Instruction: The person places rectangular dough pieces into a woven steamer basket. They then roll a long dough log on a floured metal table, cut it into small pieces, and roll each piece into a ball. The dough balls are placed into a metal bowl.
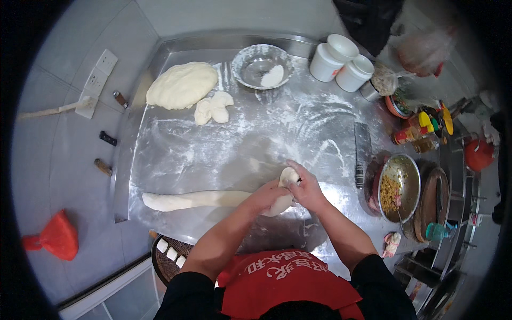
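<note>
A long rope of dough (192, 201) lies along the near side of the floured steel worktop (248, 160). At its right end my left hand (267, 197) grips the dough. My right hand (307, 188) is closed on a rounded end piece of dough (288, 176), its thumb and fingers pressed around it. Both hands meet there, and they hide where this piece joins the rope. Farther back rest a large slab of dough (182, 85) and several small lobes of dough (216, 108) beside it.
A floury bowl (263, 66) and white tubs (327, 63) stand at the back. To the right are a cleaver (362, 148), a metal bowl of filling (394, 190), seasoning bottles (412, 134) and a round wooden board (430, 204). A woven tray (163, 262) holds white pieces at lower left.
</note>
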Motion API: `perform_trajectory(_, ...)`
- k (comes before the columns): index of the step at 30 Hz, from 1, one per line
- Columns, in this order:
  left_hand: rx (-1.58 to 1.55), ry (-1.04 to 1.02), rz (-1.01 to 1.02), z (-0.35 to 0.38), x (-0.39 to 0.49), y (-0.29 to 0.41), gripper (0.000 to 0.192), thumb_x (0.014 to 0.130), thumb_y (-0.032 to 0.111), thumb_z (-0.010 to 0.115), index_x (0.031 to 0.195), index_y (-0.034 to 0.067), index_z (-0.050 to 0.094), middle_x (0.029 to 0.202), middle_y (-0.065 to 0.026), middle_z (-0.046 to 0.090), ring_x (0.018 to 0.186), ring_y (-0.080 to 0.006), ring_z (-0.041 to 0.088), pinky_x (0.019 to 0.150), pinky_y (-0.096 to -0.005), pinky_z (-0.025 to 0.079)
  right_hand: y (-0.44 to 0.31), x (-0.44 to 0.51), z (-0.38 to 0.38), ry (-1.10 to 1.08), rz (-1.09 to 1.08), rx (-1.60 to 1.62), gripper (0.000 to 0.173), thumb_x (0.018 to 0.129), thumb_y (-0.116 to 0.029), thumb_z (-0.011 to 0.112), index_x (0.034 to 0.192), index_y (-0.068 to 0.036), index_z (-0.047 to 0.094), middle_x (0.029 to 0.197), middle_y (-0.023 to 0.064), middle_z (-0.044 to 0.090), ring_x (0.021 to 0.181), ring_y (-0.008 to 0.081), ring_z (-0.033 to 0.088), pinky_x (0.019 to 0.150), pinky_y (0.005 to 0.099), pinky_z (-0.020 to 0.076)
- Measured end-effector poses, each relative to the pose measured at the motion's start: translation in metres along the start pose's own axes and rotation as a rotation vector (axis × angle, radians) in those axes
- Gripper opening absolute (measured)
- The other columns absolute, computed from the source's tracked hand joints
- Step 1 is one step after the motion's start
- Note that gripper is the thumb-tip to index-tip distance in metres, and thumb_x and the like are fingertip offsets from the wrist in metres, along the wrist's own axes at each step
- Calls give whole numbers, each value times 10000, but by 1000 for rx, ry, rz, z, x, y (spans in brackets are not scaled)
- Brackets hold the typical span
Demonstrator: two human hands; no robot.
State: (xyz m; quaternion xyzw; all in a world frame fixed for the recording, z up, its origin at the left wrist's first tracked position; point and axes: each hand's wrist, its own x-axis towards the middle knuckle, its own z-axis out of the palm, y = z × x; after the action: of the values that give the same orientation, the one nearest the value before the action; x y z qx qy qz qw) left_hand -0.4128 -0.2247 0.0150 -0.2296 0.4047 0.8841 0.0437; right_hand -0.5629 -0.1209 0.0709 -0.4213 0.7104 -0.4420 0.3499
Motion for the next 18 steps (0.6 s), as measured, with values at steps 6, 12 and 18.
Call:
perform_trajectory(6, -529, 98, -3, -8, -22, 26, 446, 1118, 452, 442, 1293, 72, 595, 1045, -86, 692, 882, -216, 710, 750, -387, 603, -24, 21, 37, 71, -242, 8, 700, 853, -48, 735, 1503, -31, 478, 1300, 220, 643, 1222, 322, 651, 1037, 389, 506)
perform_trajectory(12, -594, 316, 3, -11, -24, 25, 434, 1087, 445, 541, 1303, 76, 617, 1132, -77, 689, 947, -211, 708, 792, -388, 603, -35, 29, 46, 34, -401, -397, 639, 846, -161, 810, 1406, -20, 538, 1202, 225, 641, 1070, 440, 644, 908, 454, 547)
perform_trajectory(18, -521, 327, 85, -8, -32, 32, 374, 1094, 339, 523, 1320, 57, 618, 1189, -94, 683, 1028, -212, 698, 841, -398, 595, -38, 31, 59, 118, -525, -358, 483, 827, -178, 828, 1248, -36, 637, 1111, 210, 666, 1005, 419, 660, 839, 456, 559)
